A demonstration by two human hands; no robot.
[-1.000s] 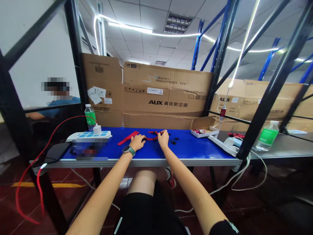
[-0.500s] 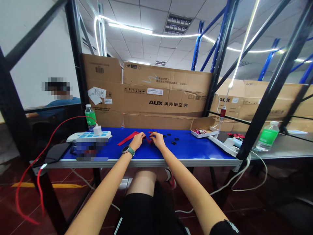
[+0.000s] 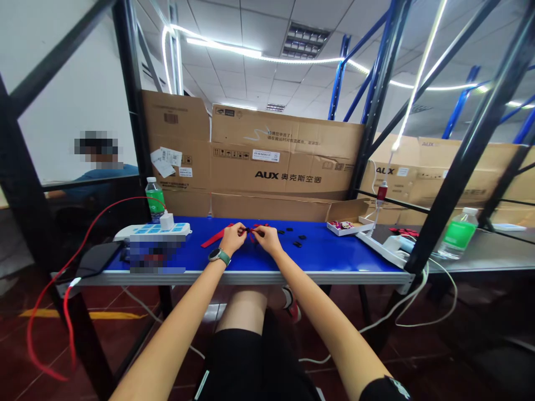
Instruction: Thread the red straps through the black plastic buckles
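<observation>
Both my hands meet over the middle of the blue table (image 3: 334,256). My left hand (image 3: 232,238), with a watch on its wrist, and my right hand (image 3: 267,239) are closed in a pinch on a short red strap (image 3: 251,231) with a small dark piece between the fingertips. A longer flat red strap (image 3: 213,238) lies on the table just left of my left hand. A few small black parts (image 3: 296,241) lie scattered to the right of my right hand.
A white power strip (image 3: 152,230) and a green-labelled bottle (image 3: 154,199) stand at the left, a small open box (image 3: 346,224) of parts at the right. Cardboard boxes (image 3: 284,161) wall the back. Another person (image 3: 100,178) sits beyond the left post. A red cable (image 3: 50,289) hangs off the left edge.
My hands have drawn together and lifted the short red strap slightly off the table; my right hand moved left toward my left hand.
</observation>
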